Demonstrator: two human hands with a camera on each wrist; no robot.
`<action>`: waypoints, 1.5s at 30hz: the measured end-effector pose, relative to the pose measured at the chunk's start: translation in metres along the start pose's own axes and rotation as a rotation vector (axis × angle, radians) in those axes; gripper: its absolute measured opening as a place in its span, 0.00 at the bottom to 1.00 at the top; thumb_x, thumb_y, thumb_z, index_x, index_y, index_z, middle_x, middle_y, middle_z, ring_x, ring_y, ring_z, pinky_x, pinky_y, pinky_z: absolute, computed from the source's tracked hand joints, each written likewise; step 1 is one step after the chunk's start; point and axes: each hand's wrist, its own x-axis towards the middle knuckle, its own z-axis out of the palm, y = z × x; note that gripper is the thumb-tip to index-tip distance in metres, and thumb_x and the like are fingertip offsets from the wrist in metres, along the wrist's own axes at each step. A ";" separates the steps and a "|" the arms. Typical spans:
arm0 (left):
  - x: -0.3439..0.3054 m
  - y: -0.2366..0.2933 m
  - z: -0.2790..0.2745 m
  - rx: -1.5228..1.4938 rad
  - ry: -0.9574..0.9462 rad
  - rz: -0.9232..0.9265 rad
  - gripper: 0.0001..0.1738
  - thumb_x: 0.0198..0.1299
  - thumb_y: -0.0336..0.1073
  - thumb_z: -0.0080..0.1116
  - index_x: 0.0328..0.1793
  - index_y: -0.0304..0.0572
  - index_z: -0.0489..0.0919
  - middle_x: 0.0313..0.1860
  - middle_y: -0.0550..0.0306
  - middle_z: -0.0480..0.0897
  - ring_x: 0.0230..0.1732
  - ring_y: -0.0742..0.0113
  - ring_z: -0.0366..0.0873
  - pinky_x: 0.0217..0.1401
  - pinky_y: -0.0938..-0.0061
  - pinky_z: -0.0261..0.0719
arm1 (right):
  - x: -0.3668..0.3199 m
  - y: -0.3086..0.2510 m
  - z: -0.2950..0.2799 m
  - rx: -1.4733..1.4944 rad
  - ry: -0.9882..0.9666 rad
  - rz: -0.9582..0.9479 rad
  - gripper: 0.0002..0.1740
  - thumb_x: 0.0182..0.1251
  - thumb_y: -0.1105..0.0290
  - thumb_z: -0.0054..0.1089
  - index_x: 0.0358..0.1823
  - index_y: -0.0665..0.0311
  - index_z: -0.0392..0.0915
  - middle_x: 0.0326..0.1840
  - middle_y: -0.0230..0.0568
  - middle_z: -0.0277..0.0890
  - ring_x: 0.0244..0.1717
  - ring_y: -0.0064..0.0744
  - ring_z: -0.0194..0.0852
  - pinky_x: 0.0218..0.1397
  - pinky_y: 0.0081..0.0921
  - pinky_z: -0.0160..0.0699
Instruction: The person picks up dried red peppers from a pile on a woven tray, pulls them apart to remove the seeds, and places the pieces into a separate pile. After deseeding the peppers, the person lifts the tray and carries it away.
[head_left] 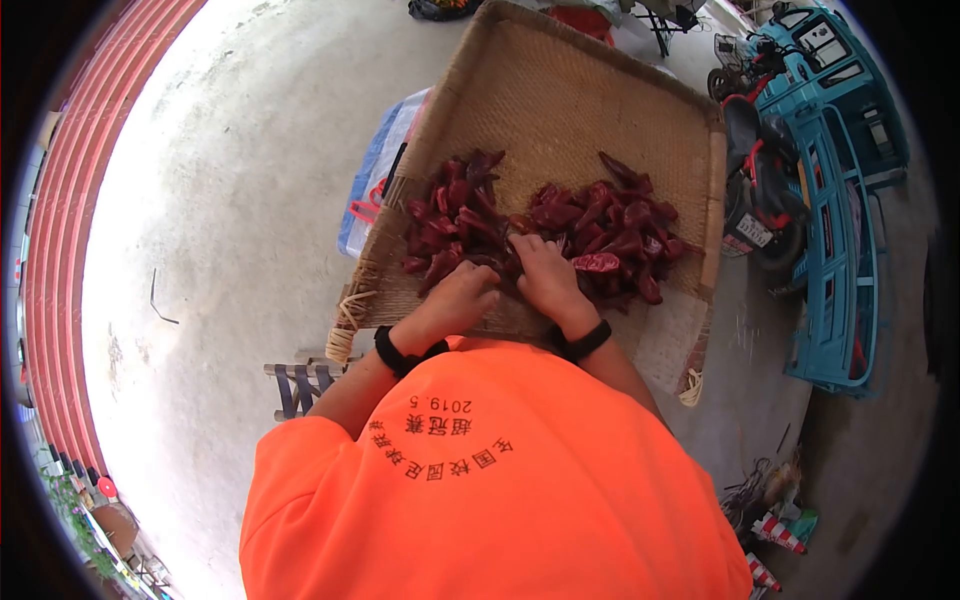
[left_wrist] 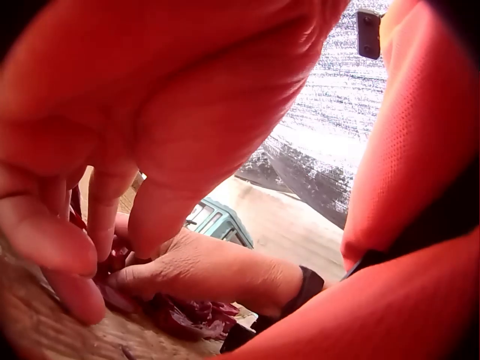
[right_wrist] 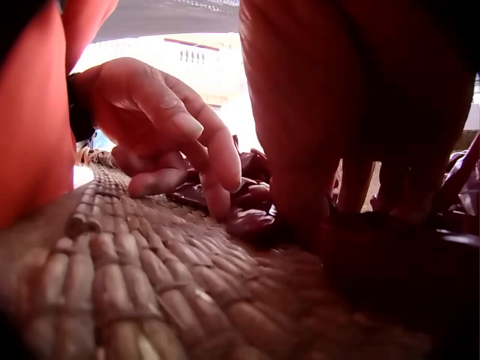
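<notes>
Dark red dried peppers lie in two heaps, a left heap and a right heap, on a woven tray. My left hand is at the near edge of the left heap, its fingers loosely bent with nothing visible in them; the right wrist view shows this left hand just above the weave. Between the heaps, my right hand reaches down with its fingers among the peppers. In the left wrist view, the right hand touches red pieces, but its fingertips are partly hidden, so a grip cannot be made out.
The tray's raised rim runs along its right side. Beyond it stand a blue three-wheeled vehicle and a motorbike. A blue and white bag lies left of the tray, and a small stool stands at the lower left.
</notes>
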 end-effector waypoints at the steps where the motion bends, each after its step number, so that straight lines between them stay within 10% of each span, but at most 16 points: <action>1: 0.000 0.002 -0.001 0.009 0.010 -0.002 0.19 0.60 0.37 0.62 0.56 0.37 0.79 0.49 0.42 0.78 0.55 0.46 0.76 0.60 0.61 0.74 | -0.001 0.001 0.001 0.045 0.027 0.001 0.24 0.60 0.69 0.60 0.60 0.57 0.73 0.55 0.42 0.74 0.54 0.48 0.76 0.51 0.44 0.81; 9: 0.008 0.022 -0.009 -0.250 0.097 -0.140 0.15 0.63 0.31 0.59 0.55 0.36 0.79 0.40 0.49 0.79 0.39 0.61 0.81 0.42 0.71 0.79 | -0.008 0.011 -0.019 0.432 0.259 0.162 0.14 0.70 0.67 0.52 0.55 0.58 0.73 0.44 0.47 0.79 0.46 0.51 0.80 0.47 0.42 0.79; 15: 0.009 0.053 -0.012 -0.212 0.561 0.051 0.17 0.64 0.31 0.62 0.58 0.36 0.76 0.43 0.51 0.79 0.41 0.66 0.81 0.41 0.73 0.78 | -0.016 -0.009 -0.033 0.901 0.206 0.229 0.11 0.73 0.69 0.52 0.53 0.65 0.69 0.37 0.45 0.81 0.36 0.35 0.82 0.40 0.30 0.79; 18: 0.015 0.044 -0.008 -0.141 0.503 0.276 0.13 0.65 0.33 0.61 0.52 0.35 0.77 0.38 0.51 0.80 0.35 0.65 0.81 0.37 0.73 0.78 | -0.019 -0.021 -0.031 1.225 0.070 0.161 0.12 0.73 0.71 0.54 0.52 0.67 0.69 0.35 0.41 0.80 0.35 0.27 0.80 0.38 0.27 0.77; 27: 0.006 0.031 -0.011 -0.125 0.060 0.066 0.08 0.66 0.33 0.58 0.41 0.34 0.76 0.27 0.50 0.80 0.28 0.61 0.80 0.32 0.67 0.76 | -0.029 -0.004 -0.054 0.663 0.066 0.150 0.09 0.71 0.69 0.54 0.49 0.63 0.73 0.36 0.44 0.81 0.37 0.44 0.82 0.41 0.36 0.77; 35: 0.001 0.003 0.003 -0.050 -0.019 0.147 0.17 0.61 0.32 0.60 0.56 0.36 0.76 0.46 0.46 0.78 0.48 0.53 0.78 0.52 0.65 0.77 | -0.017 0.025 -0.087 -0.031 0.752 0.232 0.15 0.63 0.71 0.62 0.52 0.56 0.77 0.51 0.37 0.79 0.59 0.44 0.71 0.61 0.40 0.69; 41: -0.001 0.003 0.006 -0.021 0.007 0.139 0.19 0.59 0.31 0.61 0.58 0.38 0.76 0.52 0.46 0.74 0.56 0.48 0.74 0.59 0.63 0.74 | -0.005 0.014 -0.013 -0.116 0.223 -0.091 0.19 0.55 0.73 0.64 0.50 0.58 0.78 0.51 0.34 0.77 0.60 0.40 0.69 0.68 0.46 0.61; 45: -0.001 0.004 0.003 0.001 0.027 0.145 0.18 0.59 0.30 0.61 0.55 0.39 0.77 0.49 0.46 0.75 0.53 0.48 0.76 0.56 0.63 0.76 | 0.000 0.016 0.005 -0.214 0.235 -0.056 0.14 0.57 0.73 0.63 0.46 0.57 0.78 0.47 0.33 0.77 0.57 0.40 0.70 0.67 0.47 0.60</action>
